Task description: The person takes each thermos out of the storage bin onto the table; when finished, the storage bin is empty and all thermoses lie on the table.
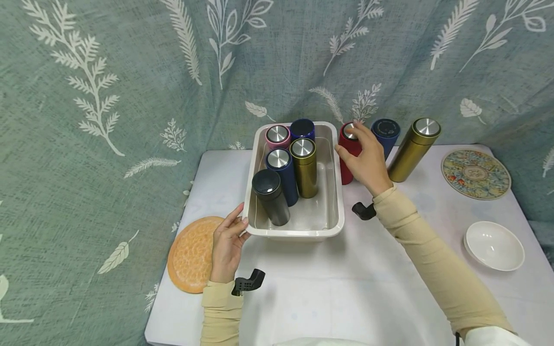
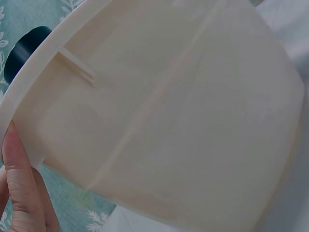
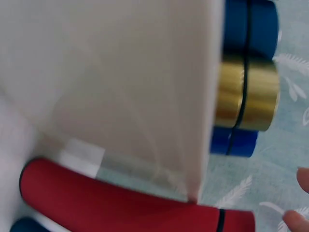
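Note:
A white plastic tub holds several insulated bottles: a dark grey one, a blue one, a gold one, a pink-topped one and a dark blue-capped one. At the tub's near left corner, my left hand grips the rim between thumb and fingers. Just right of the tub stands a red bottle. Over its cap is my right hand, thumb and fingers spread apart. In the right wrist view its fingertips are clear of the red bottle.
Another blue bottle and a gold bottle stand right of the red one. Farther right lie a patterned round mat and a white bowl. A round orange-brown board lies at left. A patterned curtain hangs behind the table.

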`<state>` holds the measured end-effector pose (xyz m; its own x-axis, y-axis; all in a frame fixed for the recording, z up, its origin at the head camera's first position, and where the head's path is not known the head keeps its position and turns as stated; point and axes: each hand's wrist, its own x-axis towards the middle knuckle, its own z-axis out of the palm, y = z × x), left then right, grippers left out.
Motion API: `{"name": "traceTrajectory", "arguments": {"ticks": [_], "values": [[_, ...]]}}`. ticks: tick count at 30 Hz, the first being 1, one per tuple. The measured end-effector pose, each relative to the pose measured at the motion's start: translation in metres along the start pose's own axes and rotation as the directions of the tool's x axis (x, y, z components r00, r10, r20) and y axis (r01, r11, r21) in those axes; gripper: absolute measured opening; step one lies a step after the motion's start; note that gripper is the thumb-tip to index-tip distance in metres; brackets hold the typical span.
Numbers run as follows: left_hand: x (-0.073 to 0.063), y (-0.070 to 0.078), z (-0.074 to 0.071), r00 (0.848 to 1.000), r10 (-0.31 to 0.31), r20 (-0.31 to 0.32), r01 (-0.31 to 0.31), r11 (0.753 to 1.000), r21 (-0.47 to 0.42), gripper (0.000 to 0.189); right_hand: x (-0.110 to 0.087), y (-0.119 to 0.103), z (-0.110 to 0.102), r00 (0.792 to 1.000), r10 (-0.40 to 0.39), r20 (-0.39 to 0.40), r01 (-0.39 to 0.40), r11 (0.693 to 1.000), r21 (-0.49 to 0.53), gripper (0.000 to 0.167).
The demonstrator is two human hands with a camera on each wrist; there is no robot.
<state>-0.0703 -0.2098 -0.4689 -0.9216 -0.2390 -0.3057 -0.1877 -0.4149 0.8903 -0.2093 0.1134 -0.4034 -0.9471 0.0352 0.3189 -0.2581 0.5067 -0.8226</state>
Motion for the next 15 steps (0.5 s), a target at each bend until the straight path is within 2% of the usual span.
{"name": "traceTrajectory", "arguments": {"ticks": [6,10,15], "values": [[-0.001,0.0,0.0,1.0,-0.004,-0.005,0.004,1.0,-0.003,0.05,-0.012,-0.016,-0.001,0.999,0.008,-0.042,0.0,0.982,0.189,0.051],[-0.001,0.0,0.001,1.0,-0.007,-0.009,0.007,1.0,-0.004,0.049,-0.023,-0.028,0.0,1.0,0.022,0.009,-0.024,0.959,0.281,0.05],[0.0,0.0,0.0,1.0,-0.008,-0.003,0.008,1.0,-0.001,0.05,-0.035,-0.037,0.006,0.999,0.008,0.046,-0.023,0.942,0.334,0.053]]}}
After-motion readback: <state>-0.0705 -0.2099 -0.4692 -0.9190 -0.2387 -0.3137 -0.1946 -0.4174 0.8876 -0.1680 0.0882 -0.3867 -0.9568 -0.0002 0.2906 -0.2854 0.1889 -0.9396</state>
